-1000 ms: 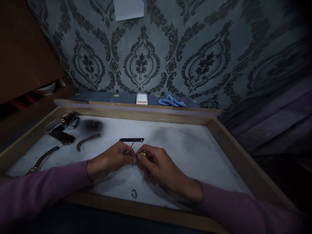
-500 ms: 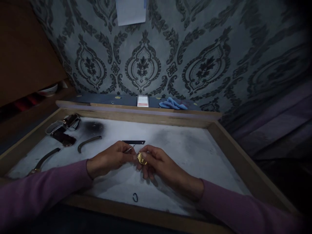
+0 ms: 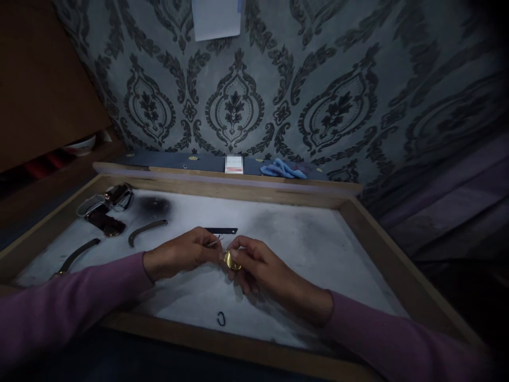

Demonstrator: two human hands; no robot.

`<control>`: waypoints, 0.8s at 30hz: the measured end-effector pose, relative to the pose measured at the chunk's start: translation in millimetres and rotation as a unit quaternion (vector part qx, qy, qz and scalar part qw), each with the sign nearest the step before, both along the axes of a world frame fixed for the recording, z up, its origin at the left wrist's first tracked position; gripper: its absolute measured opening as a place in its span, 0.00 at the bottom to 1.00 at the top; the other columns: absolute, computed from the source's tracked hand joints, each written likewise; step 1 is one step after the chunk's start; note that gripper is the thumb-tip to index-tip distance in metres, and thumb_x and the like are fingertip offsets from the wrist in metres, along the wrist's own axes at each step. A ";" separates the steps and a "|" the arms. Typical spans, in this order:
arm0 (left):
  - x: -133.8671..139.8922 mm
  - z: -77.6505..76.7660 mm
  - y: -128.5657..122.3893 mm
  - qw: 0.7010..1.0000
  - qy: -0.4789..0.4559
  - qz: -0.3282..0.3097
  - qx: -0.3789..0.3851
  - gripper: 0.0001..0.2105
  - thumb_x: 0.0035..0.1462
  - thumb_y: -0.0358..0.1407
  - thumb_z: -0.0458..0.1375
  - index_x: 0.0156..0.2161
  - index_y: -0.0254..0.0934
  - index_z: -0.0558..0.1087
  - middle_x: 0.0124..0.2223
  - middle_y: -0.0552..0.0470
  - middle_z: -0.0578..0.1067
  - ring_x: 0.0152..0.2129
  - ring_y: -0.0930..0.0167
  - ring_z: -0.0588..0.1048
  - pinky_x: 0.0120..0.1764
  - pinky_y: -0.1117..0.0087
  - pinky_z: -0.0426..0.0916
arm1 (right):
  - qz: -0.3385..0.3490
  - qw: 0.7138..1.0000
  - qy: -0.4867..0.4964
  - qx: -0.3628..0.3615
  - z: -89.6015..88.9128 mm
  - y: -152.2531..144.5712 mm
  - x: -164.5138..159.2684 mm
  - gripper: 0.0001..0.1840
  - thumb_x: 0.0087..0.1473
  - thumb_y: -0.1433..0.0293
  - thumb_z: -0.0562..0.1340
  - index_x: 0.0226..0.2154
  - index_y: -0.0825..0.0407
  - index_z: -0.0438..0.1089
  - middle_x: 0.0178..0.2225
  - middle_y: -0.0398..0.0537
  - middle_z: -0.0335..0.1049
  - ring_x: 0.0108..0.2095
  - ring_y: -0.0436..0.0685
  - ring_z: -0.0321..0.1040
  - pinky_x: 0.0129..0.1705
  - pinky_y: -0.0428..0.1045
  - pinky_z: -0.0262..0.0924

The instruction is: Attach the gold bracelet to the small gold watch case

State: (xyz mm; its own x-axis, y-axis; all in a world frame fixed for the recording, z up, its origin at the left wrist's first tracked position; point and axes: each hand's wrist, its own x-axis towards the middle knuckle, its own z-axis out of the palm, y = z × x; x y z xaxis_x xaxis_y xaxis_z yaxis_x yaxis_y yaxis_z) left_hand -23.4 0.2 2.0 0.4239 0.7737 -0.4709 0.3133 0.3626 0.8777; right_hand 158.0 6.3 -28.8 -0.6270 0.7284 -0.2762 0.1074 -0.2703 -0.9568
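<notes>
A small, shiny gold watch case is gripped by the fingers of my right hand. My left hand is closed, its fingertips close against the case's left side. Between the left thumb and fingers sits a thin metal tool, pointing up and right; it looks like tweezers, though most of it is covered. Whether the left fingers also touch the case, I cannot tell. Just behind the left hand lies a flat dark strip with a hole near its end. A small black open loop rests nearer the front rim.
A wooden-rimmed tray with a white bottom surrounds the hands. Watches with dark straps lie at its left, beside a curved strap piece and another strap. Behind the rim are a small box and a blue cloth.
The gold watch case has tilted slightly in my right fingers. The metal tool in my left hand has shifted a little to the right. The whole view has moved slightly.
</notes>
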 end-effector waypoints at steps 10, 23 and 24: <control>1.5 -5.7 -1.7 0.997 -0.003 -0.002 0.077 0.11 0.46 0.40 0.60 0.22 0.34 0.69 0.21 0.58 0.66 0.20 0.76 0.61 0.25 0.74 0.53 | 0.002 1.000 0.015 -0.001 -1.0 -0.5 0.9 0.09 0.59 0.64 0.57 0.32 0.52 0.60 0.21 0.39 0.69 0.13 0.43 0.59 0.14 0.40 0.46; 2.7 -12.2 -3.9 0.988 0.013 0.010 0.153 0.08 0.50 0.35 0.55 0.23 0.34 0.68 0.22 0.55 0.70 0.22 0.74 0.66 0.28 0.73 0.58 | 0.005 0.999 0.036 -0.005 -4.4 1.1 -0.8 0.08 0.60 0.66 0.57 0.31 0.53 0.61 0.22 0.42 0.71 0.15 0.44 0.65 0.13 0.40 0.47; 2.7 -11.9 -3.9 0.987 0.019 0.008 0.158 0.08 0.50 0.35 0.55 0.23 0.35 0.67 0.22 0.56 0.69 0.22 0.75 0.65 0.28 0.73 0.57 | 0.004 0.999 0.040 -0.006 -4.5 1.0 -0.9 0.08 0.60 0.66 0.57 0.31 0.53 0.61 0.23 0.43 0.71 0.15 0.45 0.66 0.13 0.40 0.48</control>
State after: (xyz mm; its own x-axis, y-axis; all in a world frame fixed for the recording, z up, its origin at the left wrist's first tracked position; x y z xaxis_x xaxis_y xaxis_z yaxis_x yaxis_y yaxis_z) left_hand -20.6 -3.7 -9.8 0.3964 0.8914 -0.2199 0.3444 0.0777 0.9356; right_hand 157.1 7.4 -33.2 -0.6529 0.7203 -0.2342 0.0330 -0.2819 -0.9589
